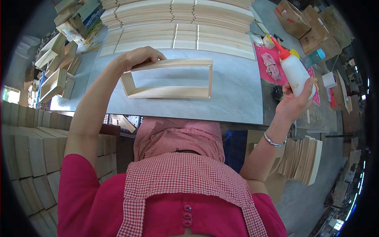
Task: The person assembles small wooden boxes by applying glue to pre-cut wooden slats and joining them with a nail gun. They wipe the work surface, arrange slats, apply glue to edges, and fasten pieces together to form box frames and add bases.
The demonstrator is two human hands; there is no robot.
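Observation:
My left hand is closed on the far left corner of a rectangular wooden frame. The frame is pale wood, has no panel in it, and stands on the grey-white tabletop in front of me. Up at the right, my right hand grips a white squeeze bottle with a red nozzle, likely a glue bottle. The bottle is held tilted, its nozzle pointing up and to the left, away from the frame. My right fingers are partly hidden behind the bottle.
Stacked thin wooden boards line the table's far side. Finished-looking wooden frames lie at the left, above piled wood blocks. On the right are a pink cloth, a blue-capped jar and cardboard boxes. More boards stand lower right.

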